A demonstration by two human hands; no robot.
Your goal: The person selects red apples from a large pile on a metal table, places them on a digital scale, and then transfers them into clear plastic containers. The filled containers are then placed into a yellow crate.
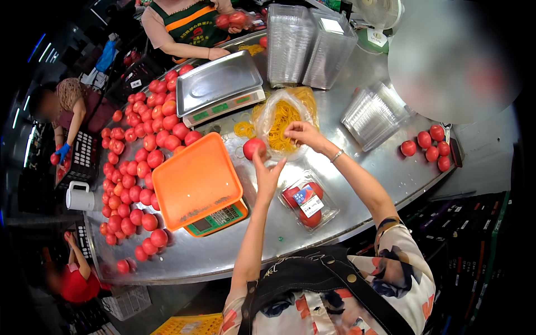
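Observation:
My left hand (268,173) is raised with thumb and fingers apart. Its fingertips overlap the edge of a single tomato (252,147) in the view; whether they touch it I cannot tell. Over a plastic bag (268,109) of yellow rubber bands (279,122) is my right hand (306,136), fingertips bent together. Whether a band is pinched there cannot be made out. Just below my hands lies a closed clear plastic clamshell box (331,215) with tomatoes (310,217) inside and a printed label (309,202) on its lid.
An orange-trayed scale (197,180) stands left, beside many loose tomatoes (142,155). Behind it is a steel-topped scale (220,79). Stacked clear containers (289,46) and more nested boxes (374,115) stand right. Across the metal table (201,259), a co-worker (188,29) holds packed tomatoes.

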